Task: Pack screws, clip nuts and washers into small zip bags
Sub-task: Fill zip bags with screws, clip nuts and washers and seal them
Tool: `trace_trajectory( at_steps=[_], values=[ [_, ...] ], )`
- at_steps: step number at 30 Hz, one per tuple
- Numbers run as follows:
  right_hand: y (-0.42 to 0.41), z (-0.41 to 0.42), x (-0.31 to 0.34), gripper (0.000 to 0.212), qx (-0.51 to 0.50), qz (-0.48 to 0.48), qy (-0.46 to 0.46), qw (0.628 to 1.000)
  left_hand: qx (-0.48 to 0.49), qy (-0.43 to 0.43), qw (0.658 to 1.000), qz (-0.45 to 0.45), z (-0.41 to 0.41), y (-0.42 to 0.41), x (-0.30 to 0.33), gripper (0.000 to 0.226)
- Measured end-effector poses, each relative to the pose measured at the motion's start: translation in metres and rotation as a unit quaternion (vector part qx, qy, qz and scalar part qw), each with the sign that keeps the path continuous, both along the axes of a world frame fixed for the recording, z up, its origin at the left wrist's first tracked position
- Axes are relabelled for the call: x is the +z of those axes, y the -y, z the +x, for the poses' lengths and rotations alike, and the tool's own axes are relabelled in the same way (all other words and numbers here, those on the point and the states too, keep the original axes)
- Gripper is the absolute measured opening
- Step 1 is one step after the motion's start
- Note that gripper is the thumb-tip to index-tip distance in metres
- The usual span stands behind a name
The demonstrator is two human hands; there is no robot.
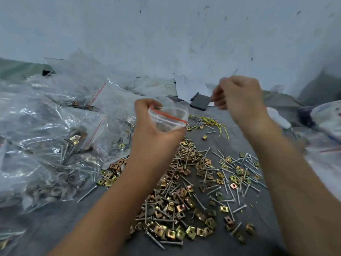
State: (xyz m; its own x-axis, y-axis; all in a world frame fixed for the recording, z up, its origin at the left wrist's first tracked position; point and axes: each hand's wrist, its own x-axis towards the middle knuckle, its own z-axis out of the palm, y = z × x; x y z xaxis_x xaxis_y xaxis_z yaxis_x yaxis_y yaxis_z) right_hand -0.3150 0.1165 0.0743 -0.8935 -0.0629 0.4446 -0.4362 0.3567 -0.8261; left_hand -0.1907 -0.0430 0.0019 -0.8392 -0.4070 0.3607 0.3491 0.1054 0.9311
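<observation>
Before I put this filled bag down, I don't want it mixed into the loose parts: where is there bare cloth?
Bare grey cloth shows near the front, between the heap of filled bags and the pile of screws and clip nuts. A smaller strip lies beyond the pile, by the yellow wire. The middle and left are crowded.
</observation>
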Motion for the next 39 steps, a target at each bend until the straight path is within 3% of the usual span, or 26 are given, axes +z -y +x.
trace_trajectory(
  at_steps=[4, 8, 11, 19, 22, 24, 26, 30, 32, 36, 39],
  values=[
    [0.005, -0.066, -0.068, 0.016, -0.007, 0.287, 0.028, 0.957, 0.039, -0.033, 0.998, 0.041, -0.001, 0.010, 0.008, 0.055],
    [0.009, -0.113, -0.086, 0.024, -0.016, 0.444, -0.040, 0.895, 0.044, -0.043, 0.996, 0.057, -0.003, 0.016, 0.012, 0.054],
    [0.013, -0.133, -0.086, 0.034, 0.013, 0.549, -0.020, 0.836, 0.043, -0.036, 0.996, 0.066, -0.004, 0.018, 0.012, 0.053],
    [0.015, -0.137, -0.081, 0.012, 0.014, 0.506, -0.002, 0.862, 0.039, -0.033, 0.996, 0.078, -0.007, 0.022, 0.014, 0.049],
    [0.014, -0.130, -0.082, 0.019, 0.015, 0.542, -0.028, 0.840, 0.037, -0.034, 0.996, 0.080, -0.008, 0.022, 0.014, 0.049],
    [0.014, -0.126, -0.083, 0.034, 0.035, 0.545, -0.038, 0.837, 0.040, -0.033, 0.996, 0.074, -0.008, 0.021, 0.014, 0.049],
    [0.011, -0.124, -0.085, 0.039, 0.043, 0.525, -0.039, 0.849, 0.042, -0.031, 0.996, 0.069, -0.008, 0.020, 0.013, 0.048],
    [0.008, -0.125, -0.086, 0.026, 0.013, 0.430, -0.081, 0.899, 0.042, -0.028, 0.997, 0.059, -0.008, 0.019, 0.013, 0.046],
    [0.015, -0.127, -0.085, 0.028, 0.029, 0.466, -0.093, 0.879, 0.045, -0.019, 0.997, 0.054, -0.007, 0.019, 0.013, 0.045],
    [0.030, -0.136, -0.082, 0.034, 0.072, 0.593, -0.070, 0.799, 0.036, -0.003, 0.998, 0.050, -0.007, 0.019, 0.012, 0.043],
    [0.032, -0.139, -0.080, 0.028, 0.074, 0.604, -0.071, 0.790, 0.040, -0.008, 0.998, 0.051, -0.009, 0.022, 0.013, 0.045]
  ],
)
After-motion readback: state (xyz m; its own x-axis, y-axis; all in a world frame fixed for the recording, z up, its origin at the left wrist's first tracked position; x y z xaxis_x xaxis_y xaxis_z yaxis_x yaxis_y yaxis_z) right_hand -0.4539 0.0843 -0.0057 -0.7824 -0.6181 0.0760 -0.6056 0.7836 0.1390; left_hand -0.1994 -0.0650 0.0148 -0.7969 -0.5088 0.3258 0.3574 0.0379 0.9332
